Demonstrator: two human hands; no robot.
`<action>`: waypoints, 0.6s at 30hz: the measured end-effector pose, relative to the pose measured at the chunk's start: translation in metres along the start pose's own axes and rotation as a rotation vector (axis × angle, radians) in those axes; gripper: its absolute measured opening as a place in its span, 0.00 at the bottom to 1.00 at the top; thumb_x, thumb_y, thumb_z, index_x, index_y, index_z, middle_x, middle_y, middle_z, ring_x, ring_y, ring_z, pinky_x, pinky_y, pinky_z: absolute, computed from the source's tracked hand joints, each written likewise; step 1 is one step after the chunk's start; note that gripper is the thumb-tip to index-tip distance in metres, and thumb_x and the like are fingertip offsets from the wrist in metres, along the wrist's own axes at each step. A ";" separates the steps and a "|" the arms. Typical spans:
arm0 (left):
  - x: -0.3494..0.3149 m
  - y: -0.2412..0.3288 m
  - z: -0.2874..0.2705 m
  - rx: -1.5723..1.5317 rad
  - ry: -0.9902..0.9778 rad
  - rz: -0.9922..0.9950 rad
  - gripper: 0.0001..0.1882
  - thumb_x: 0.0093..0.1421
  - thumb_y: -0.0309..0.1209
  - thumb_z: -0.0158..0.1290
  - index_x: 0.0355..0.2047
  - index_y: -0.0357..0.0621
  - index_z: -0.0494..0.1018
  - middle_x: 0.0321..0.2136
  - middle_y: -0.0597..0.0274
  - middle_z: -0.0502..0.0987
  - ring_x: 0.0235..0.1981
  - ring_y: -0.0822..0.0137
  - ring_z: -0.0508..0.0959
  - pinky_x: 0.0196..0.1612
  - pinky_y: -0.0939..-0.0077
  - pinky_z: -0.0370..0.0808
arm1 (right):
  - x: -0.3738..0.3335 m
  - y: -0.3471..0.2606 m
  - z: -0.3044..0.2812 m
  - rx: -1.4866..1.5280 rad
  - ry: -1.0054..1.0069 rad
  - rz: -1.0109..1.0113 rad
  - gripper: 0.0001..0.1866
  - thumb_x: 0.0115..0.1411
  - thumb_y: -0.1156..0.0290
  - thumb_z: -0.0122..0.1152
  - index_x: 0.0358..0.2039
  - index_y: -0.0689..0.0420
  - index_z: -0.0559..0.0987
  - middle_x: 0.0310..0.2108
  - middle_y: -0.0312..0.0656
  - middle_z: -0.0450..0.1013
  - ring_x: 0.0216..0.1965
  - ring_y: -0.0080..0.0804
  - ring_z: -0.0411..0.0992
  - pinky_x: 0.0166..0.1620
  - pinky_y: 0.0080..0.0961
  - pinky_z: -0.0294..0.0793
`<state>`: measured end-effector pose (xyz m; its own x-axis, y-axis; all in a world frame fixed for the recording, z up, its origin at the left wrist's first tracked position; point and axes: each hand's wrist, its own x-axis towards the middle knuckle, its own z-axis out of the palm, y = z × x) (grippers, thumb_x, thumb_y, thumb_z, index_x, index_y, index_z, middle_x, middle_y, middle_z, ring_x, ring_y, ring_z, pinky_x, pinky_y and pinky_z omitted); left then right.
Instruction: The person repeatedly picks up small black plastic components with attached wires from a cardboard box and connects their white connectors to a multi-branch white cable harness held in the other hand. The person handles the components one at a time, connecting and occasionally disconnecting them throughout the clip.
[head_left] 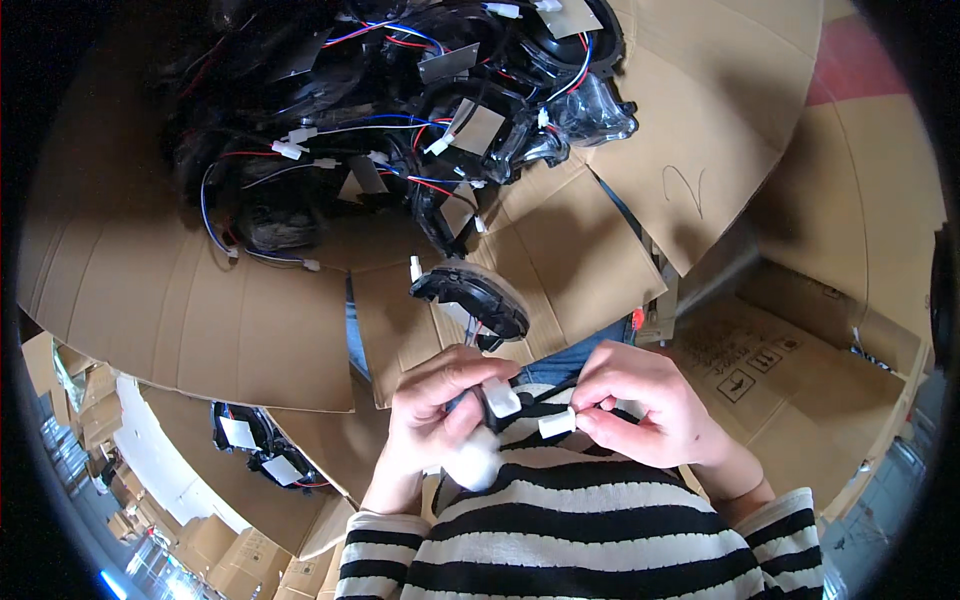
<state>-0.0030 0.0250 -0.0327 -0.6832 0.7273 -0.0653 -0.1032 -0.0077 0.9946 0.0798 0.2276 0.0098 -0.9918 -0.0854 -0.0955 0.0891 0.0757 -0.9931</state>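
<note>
My left hand [430, 410] is closed round a white plastic connector [501, 397]. Below its fingers shows a blurred, rounded white thing [473, 461] whose kind I cannot make out. In a pinch, my right hand [650, 405] grips a second small white connector [557, 424], a short gap away from the first. Just beyond my left hand a black round plastic part [472, 297] is tilted over the cardboard, with thin wires running from it toward that hand. The far ends of the wires are hidden by my fingers.
A heap of black plastic parts [400, 130] with coloured wires, white connectors and pale labels lies ahead on cardboard flaps [210, 310]. At the right stands a large cardboard box [790, 370]. More black parts [262, 445] sit in a box at lower left.
</note>
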 end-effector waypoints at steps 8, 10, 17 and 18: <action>0.007 -0.007 0.009 0.412 0.135 0.313 0.14 0.44 0.21 0.49 0.33 0.30 0.73 0.24 0.54 0.74 0.23 0.61 0.73 0.29 0.72 0.70 | 0.003 -0.004 0.007 0.037 0.099 0.083 0.04 0.48 0.78 0.57 0.24 0.61 0.71 0.20 0.37 0.65 0.19 0.25 0.61 0.21 0.21 0.58; 0.003 -0.011 0.011 0.459 0.210 0.347 0.16 0.40 0.20 0.48 0.33 0.30 0.73 0.23 0.53 0.74 0.23 0.59 0.73 0.30 0.70 0.71 | 0.003 -0.004 0.008 -0.031 0.135 0.113 0.04 0.47 0.78 0.57 0.23 0.61 0.71 0.19 0.38 0.65 0.19 0.27 0.63 0.21 0.22 0.59; 0.007 -0.004 0.020 0.732 0.124 0.472 0.21 0.35 0.16 0.48 0.35 0.31 0.72 0.24 0.54 0.73 0.23 0.61 0.73 0.30 0.71 0.72 | 0.005 0.010 0.018 -0.172 0.234 0.081 0.05 0.47 0.77 0.57 0.23 0.61 0.69 0.19 0.42 0.65 0.21 0.36 0.68 0.23 0.27 0.66; 0.010 -0.002 0.019 0.753 0.141 0.470 0.23 0.33 0.16 0.49 0.36 0.32 0.72 0.25 0.55 0.73 0.23 0.61 0.73 0.29 0.71 0.72 | 0.005 0.011 0.017 -0.156 0.231 0.075 0.05 0.47 0.77 0.57 0.23 0.61 0.70 0.19 0.41 0.66 0.20 0.32 0.67 0.23 0.25 0.64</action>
<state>0.0045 0.0453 -0.0341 -0.6231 0.6712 0.4016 0.6767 0.2051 0.7071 0.0779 0.2108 -0.0031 -0.9792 0.1532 -0.1328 0.1656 0.2271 -0.9597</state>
